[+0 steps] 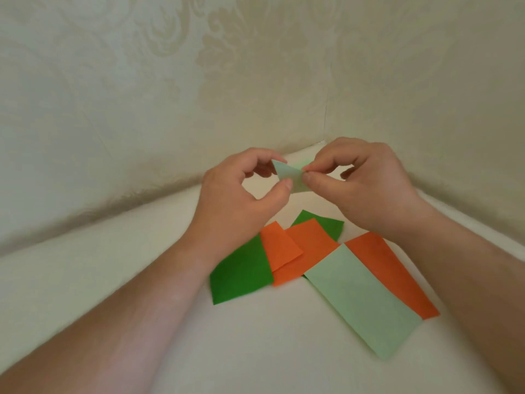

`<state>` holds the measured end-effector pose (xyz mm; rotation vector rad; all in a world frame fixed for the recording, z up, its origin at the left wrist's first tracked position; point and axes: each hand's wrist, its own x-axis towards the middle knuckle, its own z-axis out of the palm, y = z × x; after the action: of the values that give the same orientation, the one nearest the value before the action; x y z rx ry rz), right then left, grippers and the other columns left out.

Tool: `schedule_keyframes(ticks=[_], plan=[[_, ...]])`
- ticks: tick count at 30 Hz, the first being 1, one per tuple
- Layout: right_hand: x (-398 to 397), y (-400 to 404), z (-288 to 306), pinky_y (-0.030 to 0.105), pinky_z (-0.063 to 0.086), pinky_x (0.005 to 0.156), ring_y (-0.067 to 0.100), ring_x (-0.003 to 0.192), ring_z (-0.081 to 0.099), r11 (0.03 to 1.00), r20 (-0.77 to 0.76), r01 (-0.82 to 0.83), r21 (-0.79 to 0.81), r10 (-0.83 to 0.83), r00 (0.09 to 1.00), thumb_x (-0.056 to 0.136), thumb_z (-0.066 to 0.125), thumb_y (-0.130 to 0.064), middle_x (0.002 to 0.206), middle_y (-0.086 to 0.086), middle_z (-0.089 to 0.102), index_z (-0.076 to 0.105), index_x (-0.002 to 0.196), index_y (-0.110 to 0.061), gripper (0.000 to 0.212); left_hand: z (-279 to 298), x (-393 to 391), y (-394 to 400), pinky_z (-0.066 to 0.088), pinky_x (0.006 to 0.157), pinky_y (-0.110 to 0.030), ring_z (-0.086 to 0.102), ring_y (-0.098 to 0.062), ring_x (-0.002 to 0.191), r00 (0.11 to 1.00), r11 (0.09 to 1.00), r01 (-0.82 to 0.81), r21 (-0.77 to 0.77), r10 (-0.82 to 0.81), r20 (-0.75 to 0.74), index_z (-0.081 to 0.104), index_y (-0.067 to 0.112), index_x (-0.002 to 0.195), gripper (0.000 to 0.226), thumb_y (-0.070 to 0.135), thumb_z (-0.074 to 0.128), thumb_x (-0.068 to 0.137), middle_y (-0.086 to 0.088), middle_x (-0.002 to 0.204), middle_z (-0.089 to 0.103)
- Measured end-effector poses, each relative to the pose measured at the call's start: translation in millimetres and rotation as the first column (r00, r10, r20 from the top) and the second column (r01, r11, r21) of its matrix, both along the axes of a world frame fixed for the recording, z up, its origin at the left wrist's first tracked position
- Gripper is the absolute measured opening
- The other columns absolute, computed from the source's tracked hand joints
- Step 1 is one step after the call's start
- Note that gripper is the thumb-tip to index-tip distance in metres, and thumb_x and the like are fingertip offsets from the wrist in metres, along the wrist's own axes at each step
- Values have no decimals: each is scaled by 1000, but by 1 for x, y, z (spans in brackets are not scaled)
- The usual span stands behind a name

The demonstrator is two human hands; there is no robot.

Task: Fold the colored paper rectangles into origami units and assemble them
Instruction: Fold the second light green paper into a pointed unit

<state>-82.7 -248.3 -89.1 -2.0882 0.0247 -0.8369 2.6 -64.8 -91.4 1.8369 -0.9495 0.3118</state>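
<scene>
We hold a small, partly folded piece of pale green paper (289, 177) up off the white cloth-covered surface (113, 280), between our two hands. Our left hand (241, 200) has its fingers curled, with the thumb tip pressed against the lower left edge of the piece and the forefinger curved over its upper left corner, so the paper is pinched between them; a wide gap shows inside the curl of that hand. Our right hand (366, 189) pinches the right side of the same piece between thumb and forefinger, the tips pressed tight together on the paper, while the other fingers curl loosely behind. The two pinches sit very close, almost touching.

Below the grip and nearer to us, the remaining sheets lie flat and overlapping on the surface. Under our left wrist lies a dark green paper rectangle (241, 274), with a folded orange paper sheet (281, 248) overlapping its right edge and a second orange piece (306, 251) beneath that. Another dark green sheet (329, 226) peeks out behind them, directly under the grip. Under our right wrist, a long pale green paper rectangle (360, 302) lies over a long orange paper rectangle (392, 274).

We can read no writing, brand or label on any sheet.
</scene>
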Motion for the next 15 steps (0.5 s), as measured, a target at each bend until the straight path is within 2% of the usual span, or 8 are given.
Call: schedule_keyframes(ticks=[3, 6, 9, 12, 15], plan=[[1, -2, 0, 13, 40, 63, 7, 75, 62, 998, -22, -23, 62, 24, 999, 85, 83, -20, 86, -10, 72, 79, 78, -31, 14, 1, 1, -1, 50, 86, -16, 68, 0, 89, 998, 997, -5, -77, 1, -59, 73, 39, 90, 21, 18, 78, 88, 19, 89, 74], [0, 0, -1, 13, 41, 71, 12, 90, 64, 998, -55, -1, -59, -2, 998, 84, 83, -25, 88, -12, 71, 77, 79, -32, 10, 1, 1, 0, 50, 85, -14, 69, 0, 90, 999, 992, -12, -124, 7, -44, 73, 42, 89, 23, 19, 77, 89, 20, 90, 75], [-1, 3, -2, 8, 39, 74, 12, 93, 62, 984, -31, 3, -176, -8, 999, 82, 81, -24, 91, -11, 70, 77, 88, -33, 12, -1, 3, 3, 53, 85, -24, 70, -6, 91, 991, 997, -24, -76, 34, 128, 75, 43, 87, 23, 20, 77, 88, 23, 90, 73], [-3, 4, 1, 7, 38, 77, 12, 92, 63, 975, 78, 8, -221, 9, 997, 82, 81, -16, 90, -9, 69, 76, 93, -28, 17, -3, 7, 2, 51, 81, -29, 66, -5, 83, 921, 998, -67, -1, 62, 385, 81, 28, 90, 11, 19, 76, 87, 19, 85, 75], [-4, 5, 3, 19, 45, 79, 12, 88, 64, 955, 156, 15, -296, 33, 987, 83, 80, -14, 87, -7, 69, 77, 92, -22, 12, -1, 10, 1, 47, 77, -25, 63, -4, 82, 851, 996, -91, 21, 67, 521, 83, 24, 90, 8, 20, 76, 87, 15, 84, 76]])
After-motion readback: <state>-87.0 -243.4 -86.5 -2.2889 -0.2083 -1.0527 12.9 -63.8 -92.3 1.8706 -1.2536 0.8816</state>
